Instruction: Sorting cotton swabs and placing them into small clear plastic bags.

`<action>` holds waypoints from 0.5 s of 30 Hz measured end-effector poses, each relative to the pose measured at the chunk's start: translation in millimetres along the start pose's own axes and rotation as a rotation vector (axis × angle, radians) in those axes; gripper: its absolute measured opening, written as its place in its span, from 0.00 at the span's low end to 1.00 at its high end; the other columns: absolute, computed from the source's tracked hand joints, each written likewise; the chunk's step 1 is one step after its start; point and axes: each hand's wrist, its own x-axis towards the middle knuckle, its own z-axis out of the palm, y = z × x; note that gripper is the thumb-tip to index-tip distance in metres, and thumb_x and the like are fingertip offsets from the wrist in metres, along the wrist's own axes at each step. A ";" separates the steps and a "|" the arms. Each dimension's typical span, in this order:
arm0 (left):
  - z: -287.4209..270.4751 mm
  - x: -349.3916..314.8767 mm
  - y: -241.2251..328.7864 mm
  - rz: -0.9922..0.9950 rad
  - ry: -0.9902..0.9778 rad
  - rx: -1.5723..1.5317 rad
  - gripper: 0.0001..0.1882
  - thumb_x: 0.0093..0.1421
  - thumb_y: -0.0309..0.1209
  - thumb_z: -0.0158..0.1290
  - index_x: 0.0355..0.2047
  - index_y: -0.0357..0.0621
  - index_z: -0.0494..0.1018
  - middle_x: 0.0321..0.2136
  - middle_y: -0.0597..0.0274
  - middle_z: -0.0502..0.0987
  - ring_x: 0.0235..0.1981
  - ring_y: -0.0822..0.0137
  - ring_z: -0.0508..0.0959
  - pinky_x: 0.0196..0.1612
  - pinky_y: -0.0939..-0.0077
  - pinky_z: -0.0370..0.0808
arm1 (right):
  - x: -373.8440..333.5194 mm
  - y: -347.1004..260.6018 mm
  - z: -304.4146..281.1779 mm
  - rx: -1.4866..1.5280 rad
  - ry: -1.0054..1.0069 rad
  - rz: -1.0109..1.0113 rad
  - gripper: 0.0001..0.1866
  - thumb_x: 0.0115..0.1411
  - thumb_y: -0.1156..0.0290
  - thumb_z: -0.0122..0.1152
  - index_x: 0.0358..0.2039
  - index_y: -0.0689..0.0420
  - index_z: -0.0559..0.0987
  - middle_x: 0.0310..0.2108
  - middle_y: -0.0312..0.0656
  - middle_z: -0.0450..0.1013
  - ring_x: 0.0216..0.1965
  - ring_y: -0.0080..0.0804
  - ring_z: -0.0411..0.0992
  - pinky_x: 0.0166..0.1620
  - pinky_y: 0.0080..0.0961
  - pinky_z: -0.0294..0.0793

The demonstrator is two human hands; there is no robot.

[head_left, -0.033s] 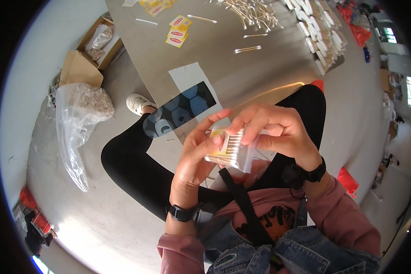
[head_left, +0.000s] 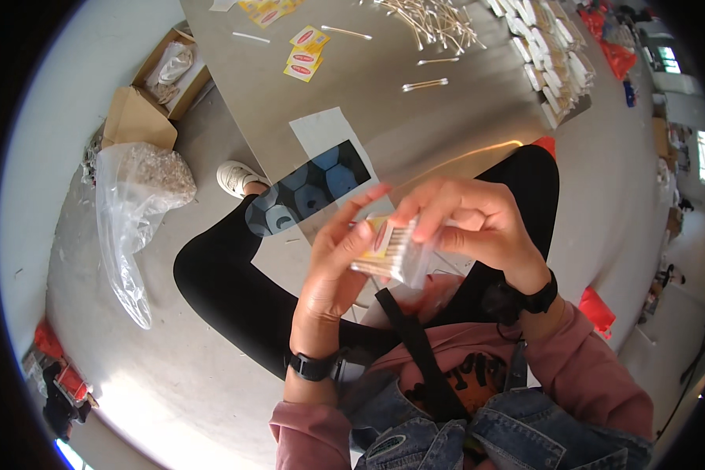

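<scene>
A small clear bag of cotton swabs (head_left: 398,257) with a yellow-and-white label card is held above my lap. My left hand (head_left: 333,265) grips its left side, thumb over the label and index finger raised. From the right, my right hand (head_left: 484,223) has its curled fingers and thumb at the bag's loose plastic end. The white swab tips lie side by side, seen through the plastic. Blur and my fingers hide parts of the bag.
On the metal table lie loose cotton swabs (head_left: 435,23), several yellow label cards (head_left: 304,55) and stacked swab packs (head_left: 547,59). A dark patterned sheet (head_left: 313,192) lies at the near edge. A plastic sack (head_left: 145,184) and an open carton (head_left: 172,66) sit on the left floor.
The bag has tilted slightly in my hands, its label shifting a little. My left fingers have moved slightly; my right hand stays at the plastic end.
</scene>
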 end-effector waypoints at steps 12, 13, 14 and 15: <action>-2.2 15.0 -14.2 0.749 0.329 1.159 0.18 0.53 0.16 0.62 0.46 0.36 0.78 0.45 0.57 0.80 0.34 0.74 0.78 0.33 0.83 0.72 | 13.9 59.7 13.0 -0.153 0.401 0.043 0.07 0.63 0.84 0.57 0.42 0.66 0.76 0.44 0.43 0.76 0.43 0.26 0.78 0.44 0.23 0.81; -5.4 17.0 -16.0 0.742 0.328 1.164 0.18 0.53 0.16 0.62 0.46 0.36 0.78 0.45 0.57 0.80 0.34 0.74 0.78 0.33 0.83 0.72 | 13.1 59.1 12.4 -0.147 0.405 0.046 0.07 0.63 0.84 0.57 0.42 0.66 0.76 0.44 0.43 0.76 0.43 0.26 0.78 0.44 0.23 0.81; -9.0 18.5 -17.3 0.736 0.337 1.093 0.16 0.54 0.16 0.62 0.45 0.35 0.78 0.44 0.56 0.80 0.36 0.73 0.79 0.35 0.81 0.75 | 12.1 58.8 11.1 -0.032 0.404 0.069 0.08 0.63 0.84 0.57 0.43 0.65 0.75 0.45 0.44 0.77 0.44 0.27 0.78 0.46 0.24 0.81; -10.7 19.1 -18.1 0.730 0.347 1.023 0.14 0.56 0.16 0.61 0.44 0.34 0.78 0.43 0.55 0.81 0.37 0.72 0.80 0.37 0.80 0.77 | 11.0 59.3 9.6 0.083 0.402 0.091 0.10 0.63 0.84 0.57 0.45 0.65 0.74 0.46 0.45 0.77 0.45 0.28 0.78 0.47 0.24 0.80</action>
